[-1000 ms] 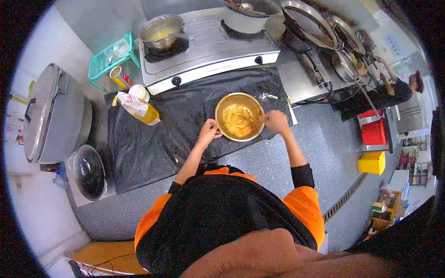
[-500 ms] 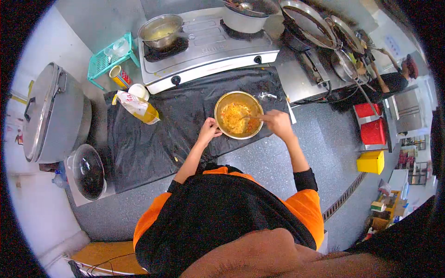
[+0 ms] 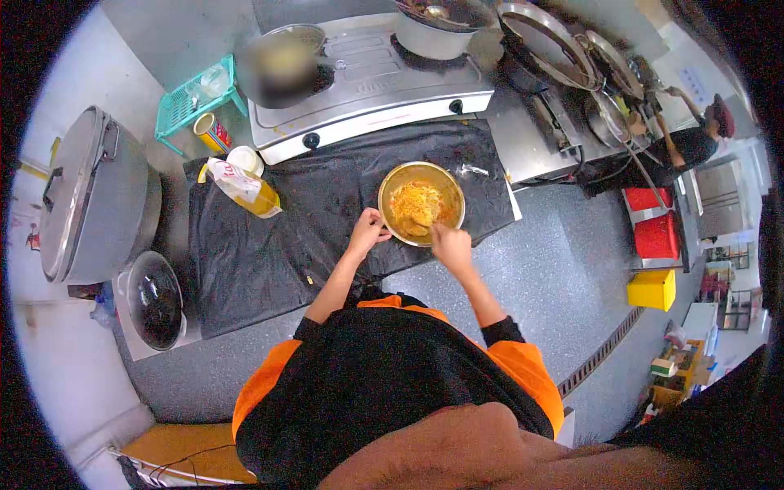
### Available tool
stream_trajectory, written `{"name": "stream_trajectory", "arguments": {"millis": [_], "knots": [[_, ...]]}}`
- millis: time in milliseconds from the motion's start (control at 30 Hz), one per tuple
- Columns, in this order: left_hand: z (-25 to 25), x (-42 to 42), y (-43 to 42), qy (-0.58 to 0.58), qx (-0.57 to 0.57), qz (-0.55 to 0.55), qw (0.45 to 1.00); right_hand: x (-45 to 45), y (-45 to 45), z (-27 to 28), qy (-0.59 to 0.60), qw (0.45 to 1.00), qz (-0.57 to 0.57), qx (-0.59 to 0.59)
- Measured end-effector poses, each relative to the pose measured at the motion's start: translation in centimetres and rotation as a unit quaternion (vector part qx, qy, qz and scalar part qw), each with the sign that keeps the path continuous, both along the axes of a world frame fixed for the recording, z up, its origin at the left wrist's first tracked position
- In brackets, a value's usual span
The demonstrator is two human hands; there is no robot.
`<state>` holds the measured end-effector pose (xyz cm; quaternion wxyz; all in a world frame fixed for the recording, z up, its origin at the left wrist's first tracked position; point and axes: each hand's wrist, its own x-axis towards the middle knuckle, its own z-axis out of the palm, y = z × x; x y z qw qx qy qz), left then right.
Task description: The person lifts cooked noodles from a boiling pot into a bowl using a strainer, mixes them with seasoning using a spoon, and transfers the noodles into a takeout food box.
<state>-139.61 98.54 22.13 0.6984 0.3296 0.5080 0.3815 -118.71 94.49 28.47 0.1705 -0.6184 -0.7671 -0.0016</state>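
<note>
A metal mixing bowl (image 3: pixel 454 184) stands on the black-covered table, with a yellow-orange shredded mixture (image 3: pixel 415 200) inside. My left hand (image 3: pixel 369 231) pinches the bowl's left rim. Over the lower right rim, my right hand (image 3: pixel 452 247) is closed round a wooden spoon (image 3: pixel 420 227); its head dips into the mixture and most of the handle is hidden by the fingers. Left of the bowl, a bag of yellow oil (image 3: pixel 260 198) lies on the cover beside a white round lid (image 3: pixel 245 161).
A two-burner stove (image 3: pixel 359 90) stands behind the table, with a blurred pan on its left burner and a white pot (image 3: pixel 430 43) on the right. A large grey pot (image 3: pixel 122 204) is at far left. Another person (image 3: pixel 694 151) works at far right, near red bins (image 3: pixel 656 235).
My right hand has moved left and toward me, from the bowl's right side to its lower right rim, carrying the spoon round. My left hand stays on the rim.
</note>
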Motion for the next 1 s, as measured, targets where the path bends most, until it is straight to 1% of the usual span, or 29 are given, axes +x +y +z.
{"name": "stream_trajectory", "arguments": {"millis": [33, 67, 100, 133, 167, 233, 267, 300, 367, 400, 467, 500, 567, 600, 667, 700, 767, 800, 867, 900, 967, 1000], "knots": [[-0.1, 0.1, 0.0, 0.0, 0.0, 0.001, 1.0, -0.4, -0.4, -0.6, 0.013, 0.999, -0.015, 0.037], [-0.3, 0.1, 0.1, -0.004, 0.0, 0.005, 1.0, -0.1, -0.4, -0.8, 0.013, 0.999, -0.013, 0.038], [-0.4, 0.1, 0.1, -0.007, -0.002, 0.008, 1.0, 0.5, -0.5, -1.0, 0.009, 0.998, -0.042, 0.052], [-0.5, 0.0, -0.1, -0.007, -0.005, 0.007, 1.0, 0.9, -0.9, -0.7, 0.004, 0.995, -0.072, 0.064], [-0.5, 0.0, 0.0, -0.006, -0.004, 0.007, 1.0, 1.3, -1.1, -0.4, 0.004, 0.995, -0.074, 0.062], [-0.2, 0.1, 0.0, -0.006, -0.003, 0.005, 1.0, 2.3, -1.2, 0.9, -0.028, 0.989, -0.131, 0.065], [-0.1, 0.2, -0.1, 0.005, 0.002, 0.007, 1.0, 2.4, -1.3, 1.8, -0.035, 0.991, -0.123, 0.033], [0.0, 0.3, -0.1, 0.017, 0.007, 0.009, 1.0, 2.2, -1.3, 2.8, -0.035, 0.991, -0.125, 0.033], [-0.1, 0.5, -0.2, 0.012, 0.002, 0.015, 1.0, 1.2, -1.5, 4.7, -0.097, 0.99, -0.09, -0.055], [-0.1, 0.5, -0.2, 0.009, -0.001, 0.024, 1.0, 1.0, -1.3, 4.6, -0.095, 0.99, -0.091, -0.055], [-0.4, 0.6, -0.3, 0.005, 0.001, 0.024, 1.0, 0.6, -0.9, 4.5, -0.058, 0.986, -0.084, -0.133], [-0.5, 0.6, -0.3, 0.0, 0.003, 0.025, 1.0, 0.3, -0.8, 4.1, -0.057, 0.986, -0.086, -0.133], [0.2, 0.6, -0.4, 0.01, 0.008, 0.016, 1.0, -0.3, -0.5, 2.9, 0.066, 0.984, -0.083, -0.145], [0.6, 0.6, -0.4, 0.019, 0.011, 0.009, 1.0, -0.6, -0.5, 1.9, 0.066, 0.984, -0.085, -0.145], [0.3, 0.5, -0.2, 0.019, 0.009, 0.005, 1.0, -1.1, -0.3, 0.8, 0.151, 0.978, -0.1, -0.103], [0.2, 0.4, -0.1, 0.019, 0.007, 0.004, 1.0, -0.3, -0.4, 0.7, 0.151, 0.978, -0.099, -0.103], [0.9, 0.4, -0.1, 0.022, 0.005, 0.009, 1.0, 1.6, -0.5, 2.5, 0.068, 0.979, -0.102, -0.165], [1.4, 0.3, -0.2, 0.024, 0.002, 0.011, 1.0, 2.6, -0.3, 3.1, 0.069, 0.978, -0.102, -0.166], [2.1, 0.1, 0.0, 0.036, 0.005, -0.006, 0.999, 4.2, 0.9, 3.9, -0.05, 0.971, -0.184, -0.141], [2.4, 0.1, 0.1, 0.047, 0.009, -0.023, 0.999, 4.3, 1.9, 3.7, -0.05, 0.971, -0.186, -0.142], [1.5, 0.1, 0.4, 0.038, 0.01, -0.029, 0.999, 4.5, 4.6, 3.0, -0.096, 0.978, -0.173, -0.061], [1.0, 0.0, 0.6, 0.03, 0.01, -0.033, 0.999, 4.2, 5.8, 2.6, -0.096, 0.979, -0.173, -0.059]]}}
